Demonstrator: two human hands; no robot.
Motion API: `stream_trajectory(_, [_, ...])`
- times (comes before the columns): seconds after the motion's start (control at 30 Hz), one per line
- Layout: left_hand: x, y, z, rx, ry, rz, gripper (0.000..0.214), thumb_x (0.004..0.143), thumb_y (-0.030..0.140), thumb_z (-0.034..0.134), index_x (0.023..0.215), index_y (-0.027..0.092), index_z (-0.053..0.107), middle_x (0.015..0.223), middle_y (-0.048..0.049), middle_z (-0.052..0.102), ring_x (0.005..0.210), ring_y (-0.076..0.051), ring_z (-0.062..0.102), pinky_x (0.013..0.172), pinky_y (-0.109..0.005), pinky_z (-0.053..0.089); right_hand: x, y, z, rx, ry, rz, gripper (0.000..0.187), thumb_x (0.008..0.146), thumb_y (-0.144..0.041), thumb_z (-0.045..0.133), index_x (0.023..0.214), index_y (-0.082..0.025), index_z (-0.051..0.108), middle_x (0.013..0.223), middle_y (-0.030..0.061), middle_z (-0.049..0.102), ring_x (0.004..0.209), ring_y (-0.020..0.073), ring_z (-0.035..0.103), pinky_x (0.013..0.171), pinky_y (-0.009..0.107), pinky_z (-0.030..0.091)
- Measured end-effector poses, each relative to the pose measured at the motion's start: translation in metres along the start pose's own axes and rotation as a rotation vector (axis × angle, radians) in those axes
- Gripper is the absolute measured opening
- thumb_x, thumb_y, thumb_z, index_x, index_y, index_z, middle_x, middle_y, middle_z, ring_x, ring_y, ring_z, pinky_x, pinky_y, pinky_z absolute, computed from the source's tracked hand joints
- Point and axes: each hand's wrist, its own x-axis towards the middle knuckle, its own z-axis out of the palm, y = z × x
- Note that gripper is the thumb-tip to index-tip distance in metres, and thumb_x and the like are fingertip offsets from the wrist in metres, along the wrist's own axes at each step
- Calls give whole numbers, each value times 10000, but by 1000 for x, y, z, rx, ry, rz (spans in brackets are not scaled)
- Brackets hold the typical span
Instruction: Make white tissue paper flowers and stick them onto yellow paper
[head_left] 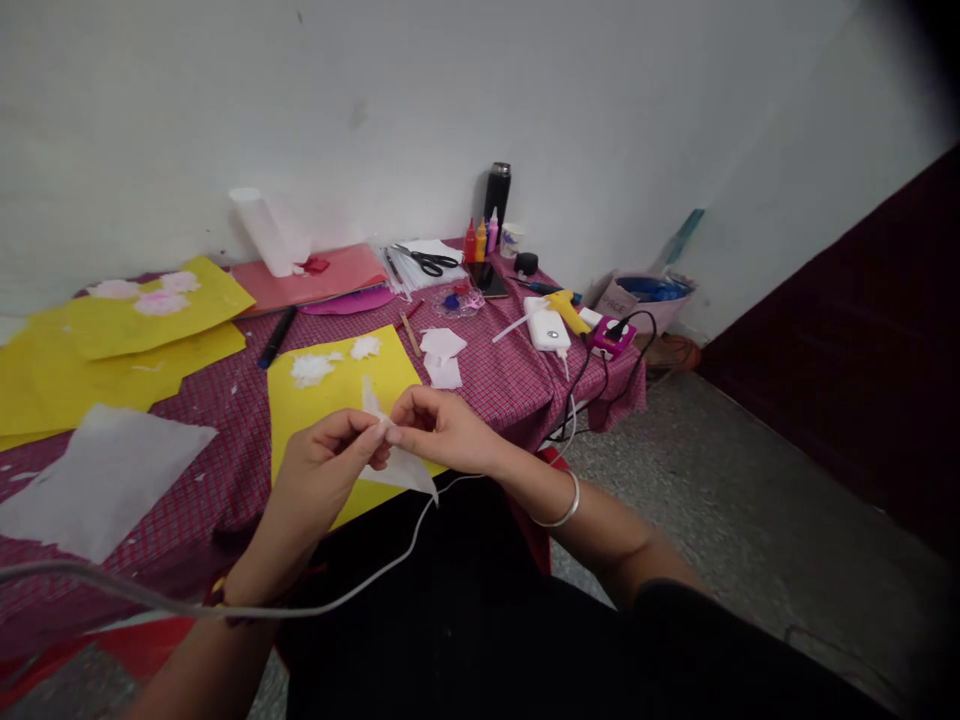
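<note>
Between my two hands is a thin white sheet of tissue paper (405, 472), pinched near its middle with its corners sticking out above and below. My left hand (326, 465) grips it with thumb and forefinger. From the right, my right hand (442, 430) pinches the same spot, its fingertips touching those of the left. Under the hands lies a sheet of yellow paper (352, 360), with white crumpled paper tufts (311, 369) on its upper part. Small cut pieces of white paper (442, 357) rest just right of the yellow sheet, close to a pencil (410, 333).
More yellow sheets (202, 355) with pinkish tufts and a large white tissue sheet (112, 475) lie at left. Scissors (427, 262), paint bottles (481, 240) and a black flask (497, 192) are at the back. A yellow glue gun (568, 312), power bank (547, 328) and cables occupy the right end.
</note>
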Motion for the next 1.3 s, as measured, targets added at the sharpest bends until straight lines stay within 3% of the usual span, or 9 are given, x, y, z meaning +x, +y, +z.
stream_trajectory(0.2, [-1, -2, 2, -87, 8, -54, 160, 785, 314, 684, 728, 167, 659, 647, 8, 658, 595, -102, 602, 605, -214, 505, 5, 11, -5, -51, 109, -9, 300, 762, -424, 669, 745, -171, 508, 614, -58, 457, 541, 70, 391, 507, 220, 309])
stream_trajectory(0.33, [2, -5, 3, -160, 7, -87, 166, 755, 300, 703, 684, 166, 634, 653, 16, 635, 626, -102, 619, 652, -217, 521, 11, 19, -11, -40, 198, -13, 267, 766, -395, 648, 750, -173, 502, 633, -50, 468, 551, 77, 424, 532, 229, 345])
stream_trajectory(0.5, [4, -6, 5, -186, -8, -108, 173, 730, 303, 713, 672, 163, 629, 640, 21, 608, 621, -101, 616, 654, -219, 515, 7, 12, -9, -17, 95, 5, 331, 784, -482, 628, 808, -178, 499, 676, -33, 520, 583, 85, 463, 556, 235, 382])
stream_trajectory(0.6, [3, -5, 7, -160, -23, -93, 173, 746, 310, 694, 684, 160, 633, 649, 17, 608, 626, -94, 603, 654, -210, 504, 3, 10, -8, -155, 60, -24, 314, 770, -446, 664, 809, -178, 507, 683, -39, 508, 594, 79, 430, 537, 219, 341])
stream_trajectory(0.77, [2, -6, 8, -126, -33, -103, 180, 757, 320, 668, 684, 161, 625, 667, -9, 636, 638, -115, 616, 665, -239, 520, 1, 14, -7, -473, 160, -98, 168, 807, -282, 580, 723, -183, 473, 659, -38, 501, 585, 80, 427, 547, 226, 315])
stream_trajectory(0.9, [5, -14, 4, -147, -54, -153, 326, 808, 443, 574, 647, 162, 616, 696, -53, 653, 611, -147, 627, 582, -274, 538, 0, 11, -6, -606, 206, -176, 135, 809, -247, 551, 720, -189, 467, 680, -24, 532, 612, 92, 468, 591, 237, 348])
stream_trajectory(1.0, [7, -20, 0, -78, -110, -156, 396, 830, 514, 539, 678, 162, 635, 651, -54, 644, 576, -150, 618, 548, -271, 528, -2, 9, -4, -639, 152, -252, 106, 812, -208, 535, 730, -190, 471, 711, -9, 546, 651, 103, 497, 620, 242, 368])
stream_trajectory(1.13, [7, -19, 2, 34, -173, -134, 314, 789, 457, 635, 682, 162, 642, 601, -20, 621, 541, -124, 577, 546, -245, 498, -4, 9, -2, -636, 73, -266, 67, 798, -156, 523, 748, -186, 489, 747, 2, 557, 692, 111, 521, 652, 243, 390])
stream_trajectory(1.3, [6, -15, 4, -70, -188, -136, 271, 773, 404, 635, 648, 164, 635, 588, -24, 627, 499, -117, 559, 510, -240, 479, 0, 14, -5, -534, 163, -175, 63, 794, -199, 545, 772, -188, 488, 703, -26, 538, 637, 100, 506, 607, 231, 386])
